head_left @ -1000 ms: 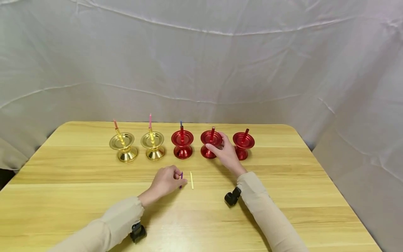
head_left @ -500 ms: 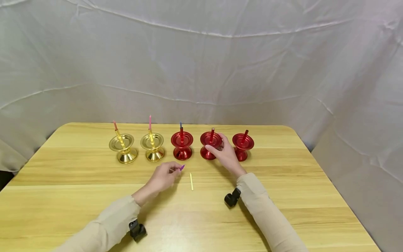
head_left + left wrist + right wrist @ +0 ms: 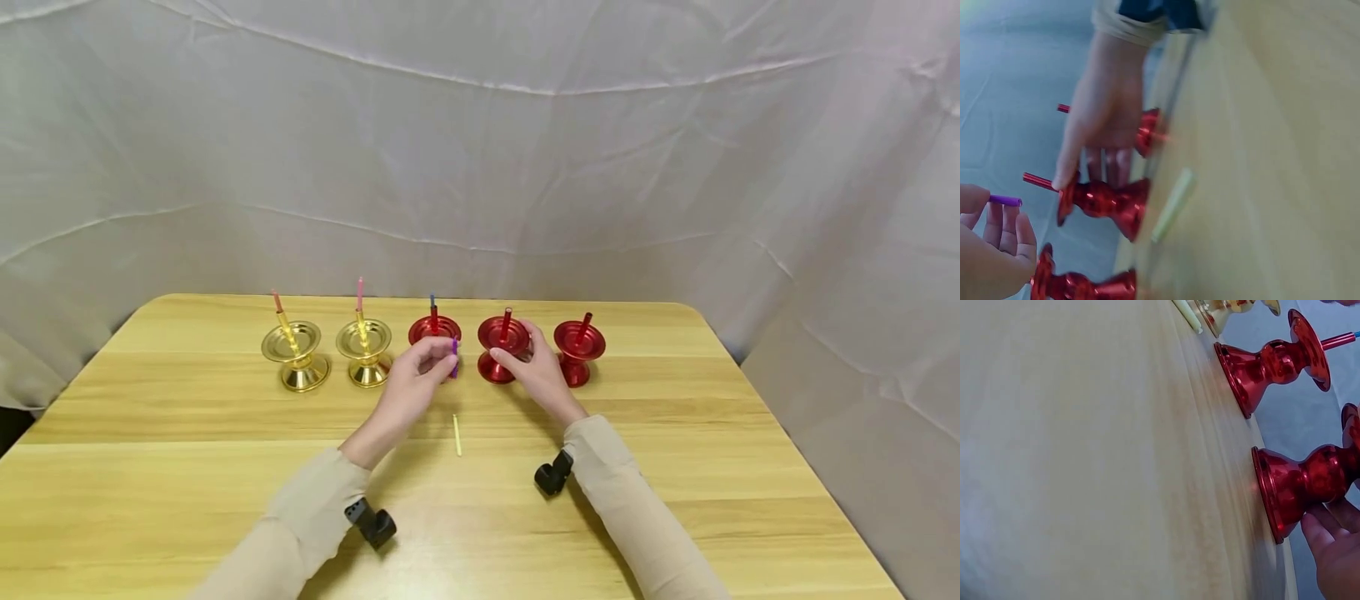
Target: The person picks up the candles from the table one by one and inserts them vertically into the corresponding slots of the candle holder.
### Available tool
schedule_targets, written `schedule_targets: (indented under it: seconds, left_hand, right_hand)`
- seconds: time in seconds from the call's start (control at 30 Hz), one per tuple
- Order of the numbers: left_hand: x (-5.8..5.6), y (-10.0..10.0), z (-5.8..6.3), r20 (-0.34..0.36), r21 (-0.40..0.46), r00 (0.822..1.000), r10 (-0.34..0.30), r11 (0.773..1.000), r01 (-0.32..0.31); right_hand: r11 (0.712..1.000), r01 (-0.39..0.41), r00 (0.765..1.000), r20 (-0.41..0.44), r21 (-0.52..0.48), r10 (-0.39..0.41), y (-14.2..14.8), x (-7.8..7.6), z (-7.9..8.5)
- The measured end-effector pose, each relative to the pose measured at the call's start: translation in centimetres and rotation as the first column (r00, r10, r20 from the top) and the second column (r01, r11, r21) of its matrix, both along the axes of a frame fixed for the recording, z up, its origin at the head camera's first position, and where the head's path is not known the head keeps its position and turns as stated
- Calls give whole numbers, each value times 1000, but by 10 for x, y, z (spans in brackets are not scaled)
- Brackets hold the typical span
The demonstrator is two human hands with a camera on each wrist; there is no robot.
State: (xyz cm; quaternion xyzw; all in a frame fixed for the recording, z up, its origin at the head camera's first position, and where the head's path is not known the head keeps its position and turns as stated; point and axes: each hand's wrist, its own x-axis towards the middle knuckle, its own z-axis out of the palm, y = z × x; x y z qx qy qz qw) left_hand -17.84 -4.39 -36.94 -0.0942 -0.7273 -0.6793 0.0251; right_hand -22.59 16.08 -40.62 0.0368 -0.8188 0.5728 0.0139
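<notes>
My left hand [image 3: 417, 373] pinches a purple candle [image 3: 454, 358] between thumb and fingers. It hovers upright in front of the leftmost red candle holder [image 3: 444, 327], which the hand partly hides; a blue candle [image 3: 432, 301] stands in that holder's tube. With its thumb near the dish, my right hand [image 3: 542, 372] grips the middle red candle holder [image 3: 495, 367] from the right side. In the left wrist view, the gripped holder's tube [image 3: 1038, 181] shows no candle. A pale yellow candle [image 3: 457, 435] lies on the table in front of the holders.
To the left stand two gold candle holders, one with an orange-red candle [image 3: 277, 301], the other with a pink candle [image 3: 360, 294]. Another red candle holder [image 3: 579, 342] is just right of my right hand. A grey cloth [image 3: 480, 167] hangs behind the wooden table [image 3: 480, 533].
My left hand has picked the purple candle up from the table, turned it upright and carried it forward to the red holders. The right hand has kept its grip on the middle red candle holder.
</notes>
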Motion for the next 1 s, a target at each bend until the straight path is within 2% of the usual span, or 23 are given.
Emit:
schedule_targets:
  seconds: [0.13,0.27,0.47,0.63,0.8,1.0]
  left_hand:
    - [-10,12,8,-7,76,1000,27,997,-27]
    - [-24,25,18,-71,105,997,21,994,-13]
    - [-46,42,29,-211,-4,978,7,1000,-8]
    - [-62,52,37,-276,-81,961,-21,997,-1]
    - [-71,57,41,-270,-123,961,-58,992,26]
    - [-77,59,40,-239,-162,969,-65,986,26]
  right_hand:
    - [1000,6,1000,4,-6,-6,1,1,-1]
    - [1000,7,1000,11,-13,-7,2,1,-3]
    - [1000,17,1000,4,-10,-17,1,0,-3]
    - [1000,14,1000,1,-19,-14,-1,0,-1]
    - [1000,14,1000,4,-20,-14,-1,0,0]
    - [1000,7,1000,11,-22,-7,-1,-2,-2]
